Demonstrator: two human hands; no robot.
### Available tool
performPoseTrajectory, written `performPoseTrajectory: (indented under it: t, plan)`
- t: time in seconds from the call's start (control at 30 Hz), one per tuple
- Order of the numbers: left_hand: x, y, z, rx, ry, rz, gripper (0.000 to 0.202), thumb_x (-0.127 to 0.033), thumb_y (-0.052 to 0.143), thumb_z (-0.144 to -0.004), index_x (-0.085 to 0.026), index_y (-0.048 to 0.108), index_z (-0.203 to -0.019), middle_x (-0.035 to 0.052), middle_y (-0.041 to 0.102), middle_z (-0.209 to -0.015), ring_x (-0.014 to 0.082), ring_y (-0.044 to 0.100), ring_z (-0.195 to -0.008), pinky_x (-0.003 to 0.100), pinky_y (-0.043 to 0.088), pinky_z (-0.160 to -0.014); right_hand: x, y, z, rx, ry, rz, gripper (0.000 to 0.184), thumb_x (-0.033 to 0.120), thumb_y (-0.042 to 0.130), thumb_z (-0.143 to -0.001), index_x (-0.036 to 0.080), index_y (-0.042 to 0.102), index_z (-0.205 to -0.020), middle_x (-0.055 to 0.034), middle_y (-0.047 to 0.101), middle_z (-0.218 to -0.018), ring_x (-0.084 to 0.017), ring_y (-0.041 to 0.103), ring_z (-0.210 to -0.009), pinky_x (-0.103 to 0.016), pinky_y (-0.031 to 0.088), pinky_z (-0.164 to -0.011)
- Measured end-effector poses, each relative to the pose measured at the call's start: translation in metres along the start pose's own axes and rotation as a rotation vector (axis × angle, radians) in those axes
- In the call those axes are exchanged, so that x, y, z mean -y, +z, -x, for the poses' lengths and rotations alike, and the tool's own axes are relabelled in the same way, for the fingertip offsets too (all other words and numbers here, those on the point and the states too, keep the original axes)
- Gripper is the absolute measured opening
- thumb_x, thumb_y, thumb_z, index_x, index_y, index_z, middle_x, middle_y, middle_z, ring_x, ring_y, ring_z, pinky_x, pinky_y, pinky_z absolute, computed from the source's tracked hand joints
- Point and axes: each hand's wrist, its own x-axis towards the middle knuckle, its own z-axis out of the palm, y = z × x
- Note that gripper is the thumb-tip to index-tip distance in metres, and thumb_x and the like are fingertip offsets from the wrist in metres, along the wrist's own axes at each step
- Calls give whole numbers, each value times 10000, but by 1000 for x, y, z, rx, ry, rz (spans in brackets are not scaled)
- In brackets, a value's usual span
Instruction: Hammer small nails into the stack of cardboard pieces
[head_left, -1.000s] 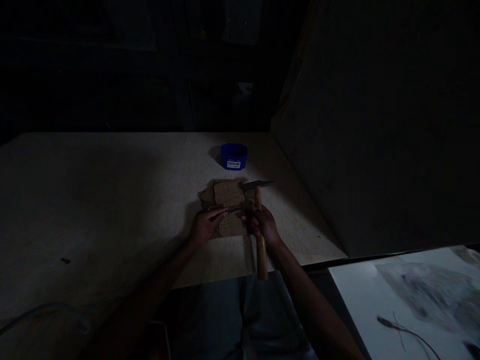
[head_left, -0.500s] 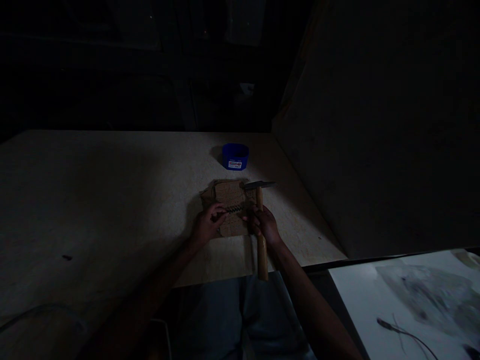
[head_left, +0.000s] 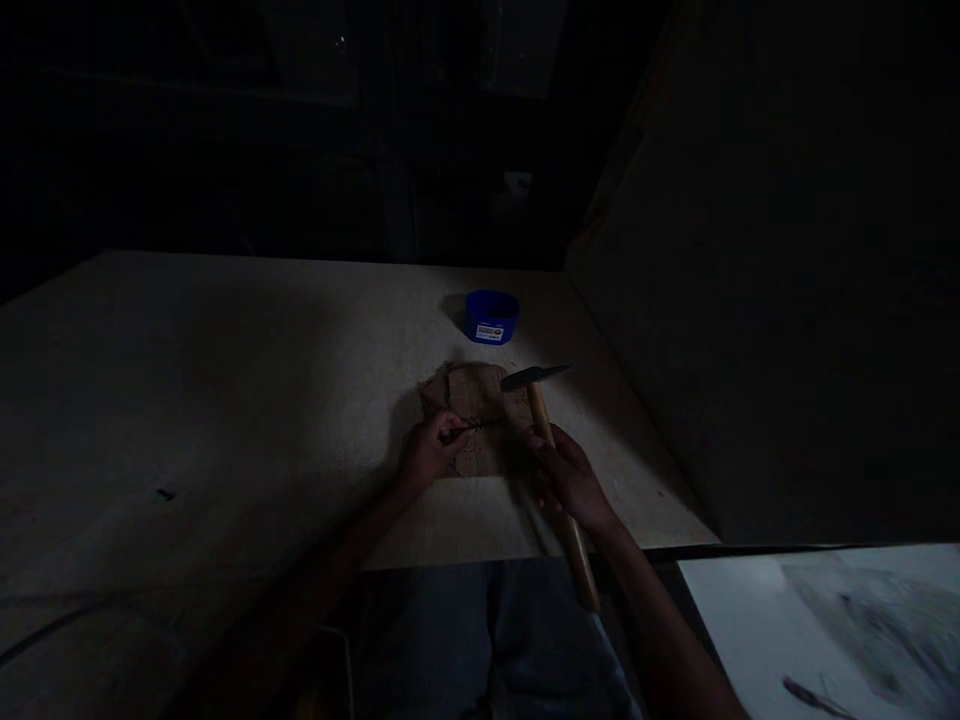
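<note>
In dim light, my right hand (head_left: pixel 568 475) is wrapped round the wooden handle of a hammer (head_left: pixel 541 410). Its dark metal head is held above the right side of a folded brown cardboard piece (head_left: pixel 474 385), and the handle slants down toward my lap. My left hand (head_left: pixel 433 448) rests over the cardboard's left side, thumb and fingers pinching the end of a thin dark strip with a jagged, chain-like outline (head_left: pixel 484 424). The strip lies across the cardboard. Its exact kind is too dark to make out.
Behind the cardboard stands a blue plastic tub (head_left: pixel 491 318) with a white label. A small dark bit (head_left: pixel 166 494) lies on the table (head_left: pixel 300 350) at left. A tall panel (head_left: pixel 750 350) borders the right side. Lower right, a white surface (head_left: pixel 720 620) bears a dark cable-like item (head_left: pixel 810 693).
My right hand has come off the dark strip and moved right and nearer with the hammer, which is now tilted. My left hand still pinches the strip. The whole view has shifted slightly.
</note>
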Motion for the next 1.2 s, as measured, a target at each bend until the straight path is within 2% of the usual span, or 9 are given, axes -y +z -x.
performPoseTrajectory:
  t: [0.1,0.2,0.27,0.5,0.7,0.87,0.97,1.07,1.2]
  plan:
    - [3,0,0,42,14,21,247,-347,688,-770,-220,515,-649,-6,723,-752,132,646,-679,224,475,-625,21,0,24,54,60,178,313,486,692,-857,197,616,-953,96,454,-524,-67,393,-322,-172,323,-285]
    - [7,0,0,58,35,-34,325,-330,664,-768,-218,434,-567,-20,641,-608,149,671,-709,217,453,-614,30,4,33,125,63,259,282,448,703,-852,188,654,-951,70,491,-577,-70,430,-353,-170,333,-300]
    - [8,1,1,50,40,-75,339,-327,660,-770,-219,422,-553,-27,611,-568,151,674,-707,215,442,-606,29,7,33,133,48,294,266,435,690,-862,188,663,-957,63,501,-593,-68,425,-365,-170,328,-309]
    - [6,2,3,27,85,-63,388,-321,670,-790,-213,401,-531,-13,673,-637,154,705,-739,214,445,-608,25,9,32,74,0,376,236,432,625,-905,208,669,-967,43,519,-597,-97,429,-413,-209,330,-372]
    - [7,1,4,21,66,-138,380,-334,667,-791,-213,412,-536,-26,626,-579,136,669,-656,211,426,-585,13,11,20,97,-137,547,145,335,627,-877,210,694,-907,-39,685,-763,-202,609,-687,-274,426,-588]
    - [12,4,5,31,111,-92,382,-343,655,-811,-210,412,-550,-8,669,-646,137,677,-685,210,441,-604,10,10,13,122,-122,664,198,357,532,-912,207,661,-902,-41,691,-752,-204,609,-661,-285,404,-589]
    - [14,4,5,14,104,-124,361,-312,656,-795,-206,412,-551,-28,608,-582,116,623,-609,202,411,-577,13,11,16,146,-141,732,260,381,463,-942,193,640,-977,-48,684,-776,-204,610,-673,-288,407,-603]
    - [13,3,5,14,79,-146,346,-289,659,-772,-202,411,-547,-43,562,-549,98,561,-554,198,382,-555,15,13,17,194,-103,791,288,361,441,-943,176,634,-1049,-85,706,-870,-232,641,-780,-309,442,-675]
    - [6,0,5,1,57,-130,331,-272,653,-758,-202,408,-547,-48,544,-534,95,540,-543,203,378,-557,18,13,16,230,-125,737,286,361,434,-949,176,640,-1023,-70,686,-868,-219,634,-789,-306,453,-694]
